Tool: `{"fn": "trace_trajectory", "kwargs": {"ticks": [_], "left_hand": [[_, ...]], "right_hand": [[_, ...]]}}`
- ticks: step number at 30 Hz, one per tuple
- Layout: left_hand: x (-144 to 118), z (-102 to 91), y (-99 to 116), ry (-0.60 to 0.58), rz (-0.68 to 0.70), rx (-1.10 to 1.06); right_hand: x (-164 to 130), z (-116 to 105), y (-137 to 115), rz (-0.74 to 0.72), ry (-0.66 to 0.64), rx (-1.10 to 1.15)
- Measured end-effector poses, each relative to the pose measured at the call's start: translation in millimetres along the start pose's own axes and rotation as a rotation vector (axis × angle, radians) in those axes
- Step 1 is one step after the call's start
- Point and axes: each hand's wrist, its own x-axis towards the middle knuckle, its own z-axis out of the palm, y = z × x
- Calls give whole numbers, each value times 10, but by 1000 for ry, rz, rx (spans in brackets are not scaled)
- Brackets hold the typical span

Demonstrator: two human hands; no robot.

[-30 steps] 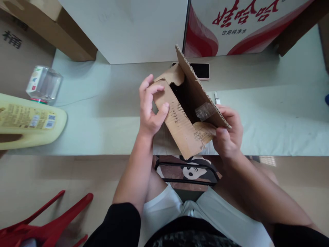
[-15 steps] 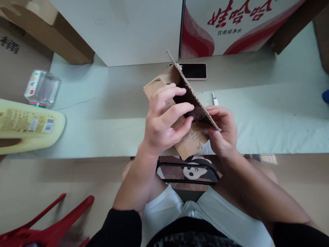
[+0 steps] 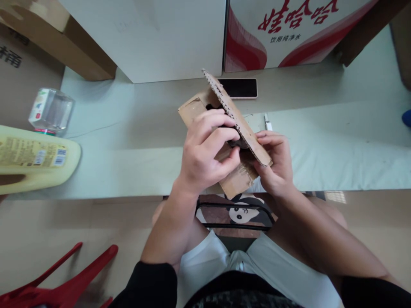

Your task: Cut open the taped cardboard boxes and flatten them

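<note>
A small brown cardboard box (image 3: 239, 182) with torn edges is held above the table's front edge. Its lid flap (image 3: 236, 113) stands tilted over a dark opening. My left hand (image 3: 208, 147) lies over the box's left side, fingers curled into the opening beneath the flap edge; its fingertips are partly hidden. At the flap's lower right end, my right hand (image 3: 276, 164) pinches the cardboard between thumb and fingers. Behind the box, a phone (image 3: 240, 88) lies dark screen up. A small white-handled tool (image 3: 267, 122) is just beyond my right hand.
On the left of the cloth-covered table (image 3: 138, 171) are a clear bottle (image 3: 53, 110) and a yellow jug (image 3: 38, 158), both lying down. A white box (image 3: 154, 38) and a red-and-white carton (image 3: 289, 47) line the back. A red stool (image 3: 64, 278) stands at lower left.
The flap has tipped down toward my left hand, so its outer face now shows. My left fingers have curled closer to its edge. My right hand has shifted slightly left with the flap.
</note>
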Motion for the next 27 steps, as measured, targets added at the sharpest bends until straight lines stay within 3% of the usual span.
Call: {"fn": "trace_trajectory", "kwargs": {"ticks": [9, 18, 27], "left_hand": [[-3, -25, 0, 13, 64, 38], [-20, -67, -9, -9, 60, -46], [-18, -144, -10, -145, 35, 16]], "right_hand": [[-27, -17, 30, -9, -13, -54], [26, -95, -71, -135, -147, -127], [42, -131, -37, -197, -169, -167]]}}
